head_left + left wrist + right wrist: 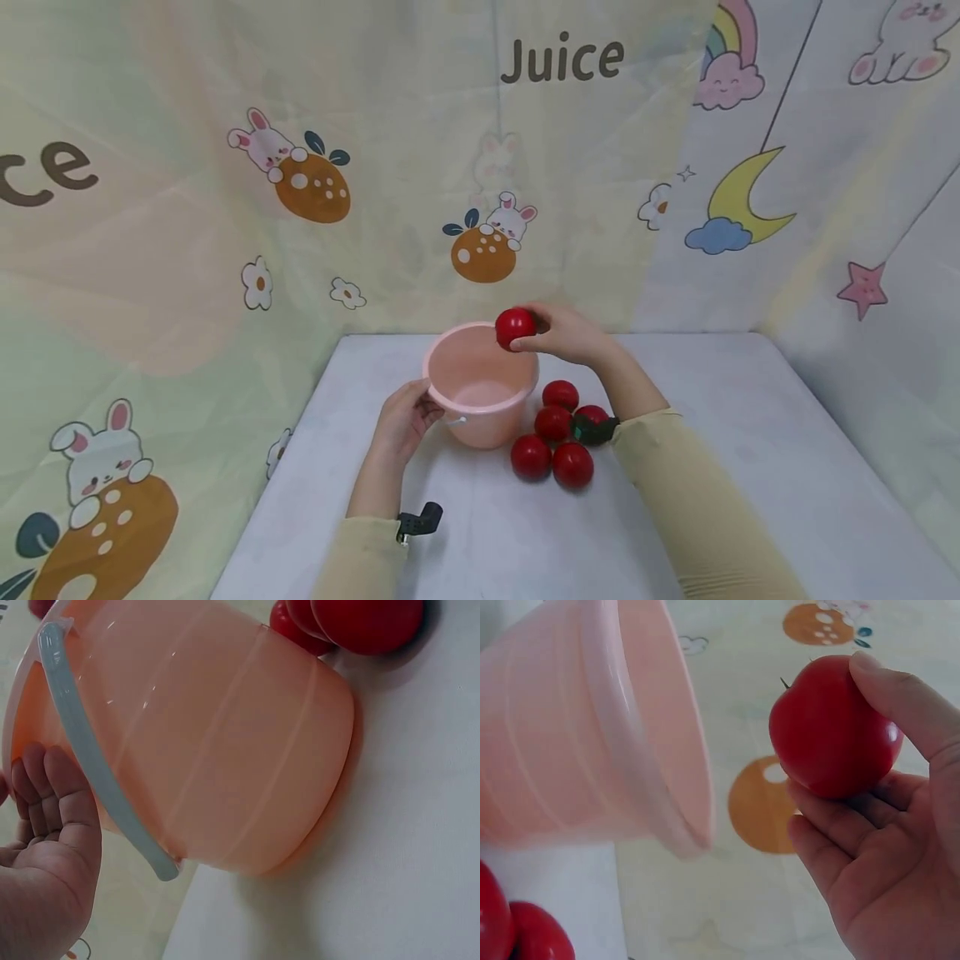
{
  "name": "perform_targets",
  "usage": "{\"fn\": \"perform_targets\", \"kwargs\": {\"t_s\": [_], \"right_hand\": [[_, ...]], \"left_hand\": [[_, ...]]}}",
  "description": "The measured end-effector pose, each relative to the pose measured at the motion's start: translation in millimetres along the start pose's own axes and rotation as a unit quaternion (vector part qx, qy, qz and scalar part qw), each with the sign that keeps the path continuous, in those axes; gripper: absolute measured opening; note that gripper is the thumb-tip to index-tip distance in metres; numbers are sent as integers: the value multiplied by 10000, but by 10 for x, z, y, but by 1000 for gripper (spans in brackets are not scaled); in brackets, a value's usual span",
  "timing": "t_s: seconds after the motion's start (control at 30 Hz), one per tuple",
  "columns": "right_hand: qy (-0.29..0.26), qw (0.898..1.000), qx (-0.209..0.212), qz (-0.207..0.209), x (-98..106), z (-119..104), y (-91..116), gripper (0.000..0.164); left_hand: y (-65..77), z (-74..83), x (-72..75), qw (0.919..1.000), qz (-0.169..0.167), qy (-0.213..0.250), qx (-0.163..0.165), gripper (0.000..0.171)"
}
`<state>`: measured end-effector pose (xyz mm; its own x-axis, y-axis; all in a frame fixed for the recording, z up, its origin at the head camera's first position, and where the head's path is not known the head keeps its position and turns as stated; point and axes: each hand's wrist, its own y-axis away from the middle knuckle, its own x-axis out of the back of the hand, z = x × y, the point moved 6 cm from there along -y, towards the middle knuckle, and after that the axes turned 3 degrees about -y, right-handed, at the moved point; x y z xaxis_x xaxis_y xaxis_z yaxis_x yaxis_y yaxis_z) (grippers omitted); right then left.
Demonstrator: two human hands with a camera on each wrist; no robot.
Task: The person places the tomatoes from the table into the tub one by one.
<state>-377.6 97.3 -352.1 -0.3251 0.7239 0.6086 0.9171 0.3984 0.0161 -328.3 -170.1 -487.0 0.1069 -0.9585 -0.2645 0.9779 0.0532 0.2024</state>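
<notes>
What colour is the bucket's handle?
Pale bluish grey; the handle shows best in the left wrist view.

Bucket [487, 429] on the table [510, 542], left hand [405, 419] at its left rim! Five fruits [553, 423] cluster just to its right, and another fruit [514, 327], in the right hand [566, 333], sits above the rim; behind the table, the curtain [390, 125].
</notes>
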Motion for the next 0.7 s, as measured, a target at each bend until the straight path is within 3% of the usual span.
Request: {"fn": "perform_targets", "kwargs": {"t_s": [0.23,0.37,0.57,0.7], "right_hand": [[463,9953,-125,-844,-462,-58,-363,68],[448,9907,-205,-1266,-712,-34,-530,61],[298,9815,-311,-1865,-1019,44,-690,42],[511,9725,-340,-2248,-1146,97,-742,32]], "left_hand": [[-4,-21,12,10000,17,-69,34,36],[-3,-17,21,9998,72,-162,52,37],[5,-20,26,9999,47,-133,20,36],[-10,-25,18,9999,-85,-41,-43,37]]}}
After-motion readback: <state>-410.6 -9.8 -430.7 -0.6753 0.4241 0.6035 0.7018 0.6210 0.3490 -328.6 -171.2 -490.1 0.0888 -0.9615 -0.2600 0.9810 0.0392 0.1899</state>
